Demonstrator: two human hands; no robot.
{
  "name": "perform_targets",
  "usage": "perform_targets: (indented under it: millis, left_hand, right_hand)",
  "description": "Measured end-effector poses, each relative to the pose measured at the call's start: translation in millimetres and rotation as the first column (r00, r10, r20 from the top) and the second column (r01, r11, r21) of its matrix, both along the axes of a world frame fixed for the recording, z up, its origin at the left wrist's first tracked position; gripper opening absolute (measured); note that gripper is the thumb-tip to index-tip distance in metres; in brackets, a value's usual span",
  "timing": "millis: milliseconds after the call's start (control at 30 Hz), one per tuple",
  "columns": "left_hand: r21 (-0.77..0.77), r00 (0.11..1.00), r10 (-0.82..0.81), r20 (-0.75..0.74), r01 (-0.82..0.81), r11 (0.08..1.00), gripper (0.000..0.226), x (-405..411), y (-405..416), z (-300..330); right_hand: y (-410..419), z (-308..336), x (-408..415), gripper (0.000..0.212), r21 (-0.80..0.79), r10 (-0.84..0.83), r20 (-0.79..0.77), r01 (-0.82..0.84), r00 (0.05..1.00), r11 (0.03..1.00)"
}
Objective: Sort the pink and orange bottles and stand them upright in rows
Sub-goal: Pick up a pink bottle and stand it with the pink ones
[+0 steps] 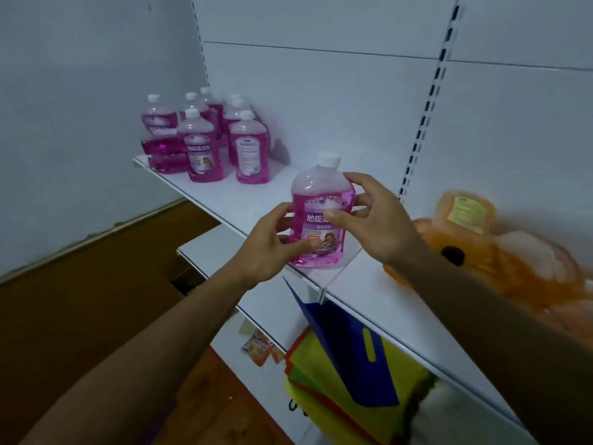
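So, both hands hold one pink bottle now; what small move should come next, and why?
Probably carry the pink bottle, gripped by the left hand and right hand, leftward to the standing pink bottles and set it upright beside them; the orange bottles lie right.

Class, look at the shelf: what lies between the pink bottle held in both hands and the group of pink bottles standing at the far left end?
Nothing: in the head view, only bare white shelf separates the held bottle from the standing group.

L hand + R hand fwd, both gripping pink bottle.
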State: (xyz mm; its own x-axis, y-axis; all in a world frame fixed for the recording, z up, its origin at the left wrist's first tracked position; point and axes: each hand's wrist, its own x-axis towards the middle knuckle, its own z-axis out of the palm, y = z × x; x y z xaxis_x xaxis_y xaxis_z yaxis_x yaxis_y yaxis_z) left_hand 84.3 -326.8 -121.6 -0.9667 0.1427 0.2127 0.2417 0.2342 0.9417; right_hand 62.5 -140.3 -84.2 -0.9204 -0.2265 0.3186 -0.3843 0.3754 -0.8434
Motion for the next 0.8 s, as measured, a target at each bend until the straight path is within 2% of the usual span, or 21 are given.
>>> perform_targets:
  millis: [167, 333, 533, 800]
  left_hand:
    - [-0.014, 0.996, 0.087, -0.024, -0.088, 0.996, 0.054, -74, -83, -8]
    - [-0.064, 0.993, 0.119, -0.022, -0.120, 0.991, 0.054, -144, -136, -8]
    - [-0.095, 0.986, 0.167, 0.016, -0.165, 0.982, 0.056, -191, -165, -17]
    - [-0.123, 0.984, 0.180, 0.007, -0.178, 0.976, 0.054, -205, -171, -33]
  right_hand:
    - [-89, -3, -74, 0.059, 0.021, 0.012, -0.015, -0.012, 1.000, 1.000]
    - [-144, -2, -139, 0.058, 0.048, 0.002, -0.051, 0.000, 0.999, 0.999]
    - [-175, -9, -185, 0.058, 0.073, -0.024, -0.057, 0.028, 0.998, 0.997]
    - [-184, -23, -202, 0.063, 0.139, -0.081, -0.039, 0.085, 0.996, 0.987]
